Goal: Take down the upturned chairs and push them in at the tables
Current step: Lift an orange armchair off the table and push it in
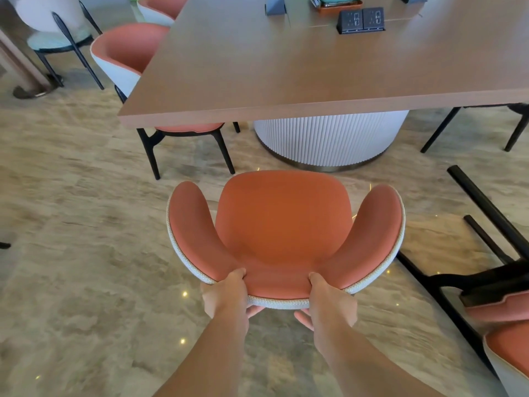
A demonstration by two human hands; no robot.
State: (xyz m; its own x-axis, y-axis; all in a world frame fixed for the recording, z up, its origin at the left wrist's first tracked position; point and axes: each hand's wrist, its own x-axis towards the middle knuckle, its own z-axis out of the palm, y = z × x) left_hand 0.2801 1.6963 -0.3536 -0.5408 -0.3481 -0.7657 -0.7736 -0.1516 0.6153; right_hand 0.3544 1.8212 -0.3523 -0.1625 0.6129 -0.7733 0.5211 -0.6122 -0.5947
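An orange chair (283, 222) with a pale woven outer shell stands upright in front of me, its seat facing the brown table (257, 81). My left hand (226, 293) and my right hand (329, 296) both grip the top rim of its backrest, thumbs inside, fingers curled under the outside. The chair is a short way back from the table's near edge. At the right edge another orange chair (506, 333) lies tipped with its black legs (483, 207) pointing up and left.
The table stands on a white ribbed round base (329, 138). An orange chair (126, 53) is pushed in at the table's left side. Black socket boxes (360, 20) sit on the tabletop. A mint chair (60, 38) stands far left. Black chair legs (515, 127) show under the table's right.
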